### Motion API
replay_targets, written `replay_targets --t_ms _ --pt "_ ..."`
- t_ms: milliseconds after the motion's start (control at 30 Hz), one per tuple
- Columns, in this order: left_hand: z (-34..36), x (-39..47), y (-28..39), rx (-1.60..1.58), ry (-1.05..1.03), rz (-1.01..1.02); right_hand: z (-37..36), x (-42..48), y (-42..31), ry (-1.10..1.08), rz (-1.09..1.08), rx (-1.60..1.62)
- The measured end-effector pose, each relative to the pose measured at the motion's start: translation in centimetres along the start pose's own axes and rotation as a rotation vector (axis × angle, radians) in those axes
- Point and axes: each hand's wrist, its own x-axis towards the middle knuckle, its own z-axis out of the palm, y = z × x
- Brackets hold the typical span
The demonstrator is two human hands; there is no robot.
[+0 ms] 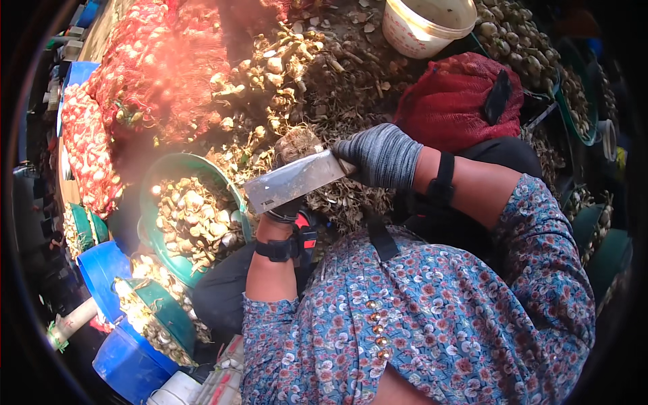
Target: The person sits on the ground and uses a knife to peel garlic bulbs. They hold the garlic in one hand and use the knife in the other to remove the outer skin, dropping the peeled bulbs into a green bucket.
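Observation:
My right hand [379, 154], in a grey knitted glove, grips the handle of a wide-bladed cleaver [296, 179]. Its metal blade points left and lies across the view above my left hand [284, 208]. Only part of the left hand, in a dark glove, shows below the blade, so its fingers and anything in them are hidden. Just past the blade is a round wooden block [297, 144]. Beyond it lies a heap of garlic bulbs with stalks [276, 66], with dry roots and trimmings [349, 101] around it. A green basin [192, 273] at the left holds garlic bulbs.
Red mesh sacks of garlic [167, 66] stand at the upper left. A red mesh bundle [460, 101] lies beyond my right hand, near a white bucket [415, 38]. Blue tubs [131, 362] and another green basin [169, 316] of garlic stand at the lower left.

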Motion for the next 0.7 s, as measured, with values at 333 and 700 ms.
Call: replay_targets --t_ms 333,700 --pt "1.0 -0.8 0.5 0.386 -0.019 -0.016 2.5 1.3 2.7 0.004 -0.013 -0.054" --pt "-7.8 -4.5 7.0 -0.922 0.851 0.271 0.6 5.2 6.1 0.227 0.528 0.049"
